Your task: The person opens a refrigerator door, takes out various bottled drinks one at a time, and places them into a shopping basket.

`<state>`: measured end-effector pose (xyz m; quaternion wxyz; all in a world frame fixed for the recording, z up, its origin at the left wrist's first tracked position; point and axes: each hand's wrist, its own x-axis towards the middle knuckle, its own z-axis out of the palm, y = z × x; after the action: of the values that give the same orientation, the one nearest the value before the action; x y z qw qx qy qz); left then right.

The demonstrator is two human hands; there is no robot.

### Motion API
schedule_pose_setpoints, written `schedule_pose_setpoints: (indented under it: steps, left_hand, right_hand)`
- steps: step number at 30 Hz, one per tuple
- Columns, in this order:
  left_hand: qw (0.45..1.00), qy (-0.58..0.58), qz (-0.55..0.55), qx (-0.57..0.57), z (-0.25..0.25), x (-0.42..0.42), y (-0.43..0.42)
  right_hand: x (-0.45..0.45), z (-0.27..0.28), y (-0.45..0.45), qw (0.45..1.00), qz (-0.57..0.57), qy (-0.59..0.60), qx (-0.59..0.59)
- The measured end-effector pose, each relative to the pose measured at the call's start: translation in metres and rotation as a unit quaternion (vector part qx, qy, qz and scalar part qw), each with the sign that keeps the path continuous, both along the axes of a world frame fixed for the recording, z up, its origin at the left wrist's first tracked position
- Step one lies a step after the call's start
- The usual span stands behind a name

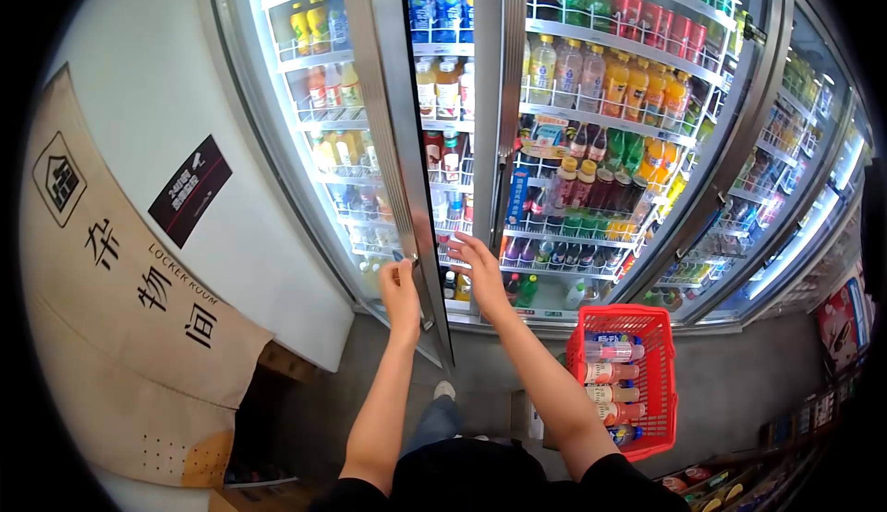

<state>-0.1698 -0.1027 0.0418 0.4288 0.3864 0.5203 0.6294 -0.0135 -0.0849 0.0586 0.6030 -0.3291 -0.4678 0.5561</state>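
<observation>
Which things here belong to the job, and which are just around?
Likely in the job:
left hand, at the open fridge door
right hand, fingers spread
red basket
bottles in it

Just around:
fabric curtain
black wall sign

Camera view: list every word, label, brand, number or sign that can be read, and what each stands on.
"杂物间": hanging tan cloth
"LOCKER ROOM": same cloth, beside those characters
Boxed emblem on the cloth: cannot be read surely
Dark wall sign: white characters too blurred
Blue strip by the cooler shelves: too small
Labels on cooler bottles and basket bottles: too small or blurred
</observation>
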Motion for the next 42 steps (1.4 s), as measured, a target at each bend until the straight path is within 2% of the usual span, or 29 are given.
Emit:
schedule_pose_setpoints:
  steps: [1,2,4,6,7,8,10,12,13,16,17,21,23,28,30,32,36,39,40,42]
  left_hand:
    - [0.961,0.182,0.197,0.074,0.004,0.001,-0.012]
    - [0.846,0.349,0.377,0.141,0.009,0.001,-0.024]
    - [0.855,0.325,0.373,0.158,0.032,0.002,-0.05]
    - [0.924,0.202,0.245,0.214,0.045,0.01,-0.063]
    - [0.94,0.156,0.167,0.252,0.057,0.018,-0.063]
    - [0.963,0.105,0.067,0.24,0.054,0.02,-0.055]
    - [0.978,0.056,-0.079,0.185,0.058,0.028,-0.028]
    - [0.973,0.047,-0.147,0.171,0.044,0.028,0.013]
    - [0.966,0.14,-0.13,0.176,0.029,0.021,0.038]
    - [0.984,0.094,-0.122,0.086,0.04,0.004,0.065]
    - [0.992,0.064,-0.081,0.07,0.04,0.001,0.068]
    - [0.994,0.077,-0.026,0.066,0.027,-0.003,0.073]
    - [0.988,0.113,0.028,0.102,0.009,-0.011,0.078]
    - [0.991,0.079,0.083,0.072,0.046,-0.02,0.033]
    - [0.986,0.099,0.114,0.076,0.047,-0.033,0.021]
    - [0.988,0.066,0.115,0.083,0.043,-0.053,0.008]
    - [0.954,0.135,0.25,0.097,0.041,-0.101,-0.019]
    - [0.941,0.076,0.31,0.114,0.039,-0.134,-0.021]
    - [0.932,0.106,0.332,0.102,0.03,-0.143,-0.013]
    - [0.953,0.099,0.276,0.071,0.028,-0.135,0.009]
  right_hand:
    - [-0.003,0.001,-0.002,1.0,0.001,-0.003,-0.003]
    - [-0.004,0.001,-0.005,1.0,0.006,-0.002,-0.002]
    - [-0.003,-0.001,-0.006,1.0,-0.002,-0.005,-0.013]
    - [0.001,-0.001,-0.007,1.0,-0.009,-0.012,-0.01]
    - [0.004,0.0,-0.008,1.0,-0.008,-0.005,-0.012]
    - [0.006,0.001,-0.009,1.0,-0.008,0.003,-0.013]
    - [0.011,0.002,-0.013,1.0,-0.013,0.0,-0.012]
    - [0.017,0.007,-0.015,1.0,-0.023,-0.005,-0.014]
    - [0.021,0.013,-0.018,0.999,-0.03,-0.013,-0.019]
    - [0.032,0.017,-0.014,0.999,-0.045,-0.01,-0.023]
    - [0.035,0.018,-0.013,0.999,-0.042,-0.001,-0.026]
    - [0.029,0.021,-0.007,0.999,-0.045,-0.013,-0.026]
    - [0.022,0.021,-0.005,1.0,-0.027,-0.012,-0.009]
    - [-0.002,0.022,0.001,0.999,-0.003,-0.027,-0.018]
    - [-0.011,0.024,0.003,0.999,0.002,-0.036,-0.016]
    - [-0.018,0.02,0.008,1.0,0.017,-0.025,0.002]
    - [-0.029,0.019,0.01,0.999,0.036,-0.022,-0.006]
    - [-0.029,0.019,0.019,0.999,0.041,-0.016,-0.008]
    - [-0.029,0.017,0.023,0.999,0.038,-0.013,-0.015]
    - [-0.027,0.013,0.032,0.999,0.033,-0.003,-0.015]
